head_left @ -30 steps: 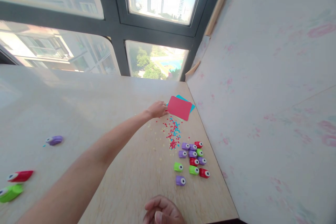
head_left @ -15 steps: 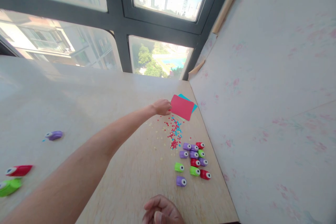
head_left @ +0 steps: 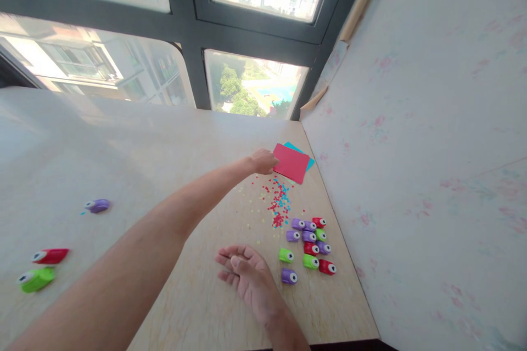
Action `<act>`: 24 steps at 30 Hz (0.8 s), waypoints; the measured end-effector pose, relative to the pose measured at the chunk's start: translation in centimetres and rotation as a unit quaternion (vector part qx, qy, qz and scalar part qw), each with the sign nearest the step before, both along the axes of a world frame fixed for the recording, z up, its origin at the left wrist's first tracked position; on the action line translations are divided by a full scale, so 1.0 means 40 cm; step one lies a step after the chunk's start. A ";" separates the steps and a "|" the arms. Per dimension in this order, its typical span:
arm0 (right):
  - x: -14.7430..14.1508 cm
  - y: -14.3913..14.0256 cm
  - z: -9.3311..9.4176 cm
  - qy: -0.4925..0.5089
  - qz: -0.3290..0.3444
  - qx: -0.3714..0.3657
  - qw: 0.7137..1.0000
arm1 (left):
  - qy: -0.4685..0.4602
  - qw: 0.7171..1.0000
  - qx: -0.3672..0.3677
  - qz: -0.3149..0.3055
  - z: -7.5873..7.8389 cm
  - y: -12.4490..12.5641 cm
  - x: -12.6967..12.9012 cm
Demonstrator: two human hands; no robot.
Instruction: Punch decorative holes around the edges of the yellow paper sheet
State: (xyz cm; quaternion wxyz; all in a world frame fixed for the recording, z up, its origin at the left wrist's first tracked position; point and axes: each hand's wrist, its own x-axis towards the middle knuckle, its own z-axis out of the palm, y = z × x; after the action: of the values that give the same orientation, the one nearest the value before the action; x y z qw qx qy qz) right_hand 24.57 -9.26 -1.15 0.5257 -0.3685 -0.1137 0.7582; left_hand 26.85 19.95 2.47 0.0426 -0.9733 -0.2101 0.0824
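My left arm stretches far across the wooden table [head_left: 173, 175], and my left hand [head_left: 263, 162] has its fingers closed on the left edge of a red paper sheet [head_left: 293, 163]. That sheet lies on a blue sheet [head_left: 309, 161] near the right wall. My right hand [head_left: 244, 273] rests palm up on the table close to me, its fingers apart and nothing in it. Just right of it are a green paper punch [head_left: 285, 255] and a purple punch [head_left: 289, 276].
A cluster of several small red, purple and green punches [head_left: 310, 236] sits by the right wall [head_left: 411, 148]. Red and blue paper confetti [head_left: 278, 203] is scattered before it. At the far left lie a purple punch [head_left: 97, 205], a red one [head_left: 50, 255] and a green one [head_left: 36, 278]. Windows stand behind the table.
My left hand has closed in on the red sheet's edge. My right hand has slid forward from the near edge and turned palm up with its fingers spread.
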 end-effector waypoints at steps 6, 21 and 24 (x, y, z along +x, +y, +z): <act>0.023 0.100 0.000 -0.143 -0.020 0.033 0.989 | -0.003 0.998 -0.056 0.042 0.007 0.002 0.000; -0.024 0.162 -0.058 -0.451 0.001 0.225 0.863 | -0.095 0.987 -0.076 0.102 -0.012 -0.001 -0.006; -0.022 0.163 -0.058 -0.444 -0.002 0.219 0.869 | -0.137 0.980 -0.075 0.123 0.004 -0.017 -0.027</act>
State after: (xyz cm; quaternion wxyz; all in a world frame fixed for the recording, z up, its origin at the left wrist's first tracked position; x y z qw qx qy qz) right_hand 23.69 -2.76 -3.45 0.4884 -0.5420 -0.4977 0.4691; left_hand 25.78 19.26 2.62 -0.0703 -0.9426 -0.3248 -0.0313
